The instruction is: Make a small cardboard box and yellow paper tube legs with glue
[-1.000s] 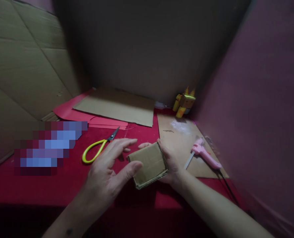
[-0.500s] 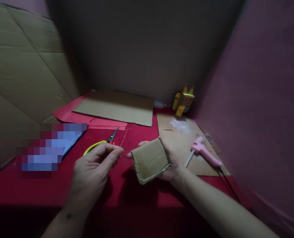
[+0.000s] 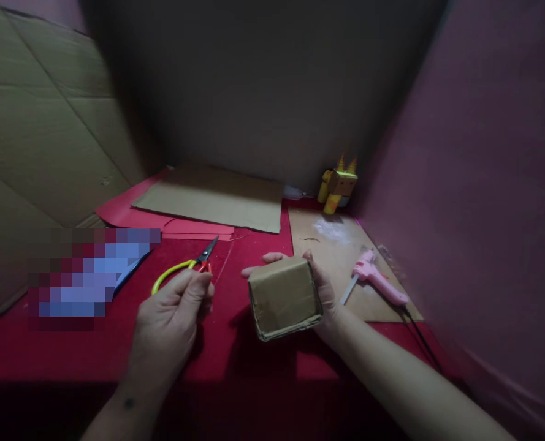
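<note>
1. Two bare hands work over a red-covered table (image 3: pixel 92 343). The right hand (image 3: pixel 325 300) is wrapped around a small cardboard box (image 3: pixel 285 297), fingers over its far edge and right side, holding it up above the red cover near the middle of the table's near edge.
2. The left hand (image 3: pixel 168 324) is curled loosely, thumb and fingertips pinched together just at the yellow-handled scissors (image 3: pixel 184 269); whether it actually grips the handle cannot be told.
3. The scissors lie on the red cover left of the box, blades pointing toward the far edge.
4. A pink glue gun (image 3: pixel 377 285) rests on a cardboard sheet (image 3: pixel 327 245) toward the table's right edge, its cord trailing to the near right.
5. A small yellow paper figure (image 3: pixel 338 185) stands in the far right corner.
6. A larger cardboard sheet (image 3: pixel 212 199) lies over red paper (image 3: pixel 120 211) along the far edge.
7. Cardboard walls (image 3: pixel 37 122) rise at the left.
</note>
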The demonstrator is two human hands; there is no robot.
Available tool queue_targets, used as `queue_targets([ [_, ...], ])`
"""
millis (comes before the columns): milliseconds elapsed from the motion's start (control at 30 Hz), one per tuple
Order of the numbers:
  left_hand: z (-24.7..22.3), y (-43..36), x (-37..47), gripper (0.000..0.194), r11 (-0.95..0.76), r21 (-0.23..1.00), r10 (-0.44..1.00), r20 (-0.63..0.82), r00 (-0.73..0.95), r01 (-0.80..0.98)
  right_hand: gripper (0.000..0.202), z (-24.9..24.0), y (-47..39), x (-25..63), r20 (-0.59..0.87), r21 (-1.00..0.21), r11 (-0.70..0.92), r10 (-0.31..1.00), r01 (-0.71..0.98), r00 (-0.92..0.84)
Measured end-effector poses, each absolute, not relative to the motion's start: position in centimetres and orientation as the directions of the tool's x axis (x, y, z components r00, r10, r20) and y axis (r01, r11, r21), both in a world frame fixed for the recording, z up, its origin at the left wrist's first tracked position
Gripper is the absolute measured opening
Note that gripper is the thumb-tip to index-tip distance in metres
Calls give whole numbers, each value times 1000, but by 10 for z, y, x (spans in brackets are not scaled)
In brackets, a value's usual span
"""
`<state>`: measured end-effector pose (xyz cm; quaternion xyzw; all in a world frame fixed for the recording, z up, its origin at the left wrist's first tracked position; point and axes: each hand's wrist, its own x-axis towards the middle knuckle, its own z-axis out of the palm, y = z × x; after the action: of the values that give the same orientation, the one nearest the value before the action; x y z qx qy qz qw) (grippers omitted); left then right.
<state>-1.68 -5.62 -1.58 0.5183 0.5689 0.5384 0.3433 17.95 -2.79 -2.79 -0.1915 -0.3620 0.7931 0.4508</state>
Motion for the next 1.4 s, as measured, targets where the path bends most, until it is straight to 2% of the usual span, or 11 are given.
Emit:
queue_targets([
  [133, -21, -53, -18, 22, -113, 973, 983, 138, -118, 201, 48, -25, -28, 177, 44, -795, -139, 958, -590, -285],
  [267, -23, -49, -19, 30, -59, 980, 998, 65, -25, 188, 53, -27, -28, 173, 191, -890, 145, 980, -433, -65],
  [367, -26, -42, -19, 36, -103, 964, 994, 91, 59, 247, 64, -30, -29, 169, 256, -961, 246, 964, -129, -65],
  [433, -29, -37, -21, 44, -163, 936, 983, 126, 136, 311, 84, -30, -32, 167, 239, -963, 251, 964, 99, -120],
  [533, -34, -30, -23, 55, -179, 907, 972, 102, 213, 382, 115, -29, -34, 169, 178, -941, 234, 957, 243, -230],
  [667, -35, -24, -27, 76, -170, 914, 962, 73, 264, 367, 126, -33, -29, 176, 84, -982, 137, 933, 130, -349],
  [800, -28, -19, -26, 86, -59, 967, 963, -10, 270, 248, 126, -39, -24, 180, 106, -983, 144, 952, 116, -288],
  [933, -23, -18, -26, 80, 40, 998, 977, -50, 207, 50, 110, -40, -23, 180, 189, -971, 217, 954, 102, -231],
  [1133, -24, -16, -29, 61, 64, 976, 966, -7, 259, -209, 65, -43, -21, 181, 214, -973, 187, 952, -138, -219],
  [1300, -23, -17, -26, 59, 85, 963, 974, -26, 226, -257, 61, -43, -21, 180, 158, -948, 101, 972, -303, -171],
  [1400, -21, -20, -23, 57, 68, 969, 972, -11, 233, -238, 57, -38, -22, 179, 112, -914, -4, 958, -405, -263],
])
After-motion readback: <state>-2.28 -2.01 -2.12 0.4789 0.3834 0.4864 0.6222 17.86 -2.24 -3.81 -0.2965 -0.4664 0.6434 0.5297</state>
